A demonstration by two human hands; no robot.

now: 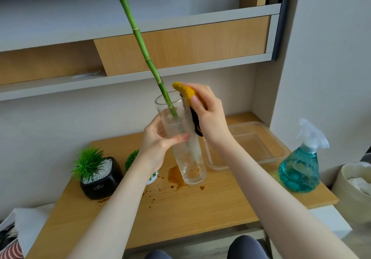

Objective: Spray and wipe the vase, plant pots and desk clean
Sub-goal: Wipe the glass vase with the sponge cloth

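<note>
Vase-wiping step, I judge: left hand [160, 138] grips the glass vase [181, 138], right hand [208, 110] pinches the yellow cloth [185, 91] at its rim; next, rub downward, then desk [200, 208] stains.

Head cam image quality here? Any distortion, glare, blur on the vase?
Head view: wide-angle bowing bends the shelf edges; soft, even daylight, faint shadows. The glass vase looks hazy with pale reflections, its outline weak against the wall. Left hand, right hand and yellow cloth look slightly soft.

Wooden desk [180, 208]: black pot [102, 180], tub [259, 148], spray bottle [301, 168], brown spill [176, 176].
</note>
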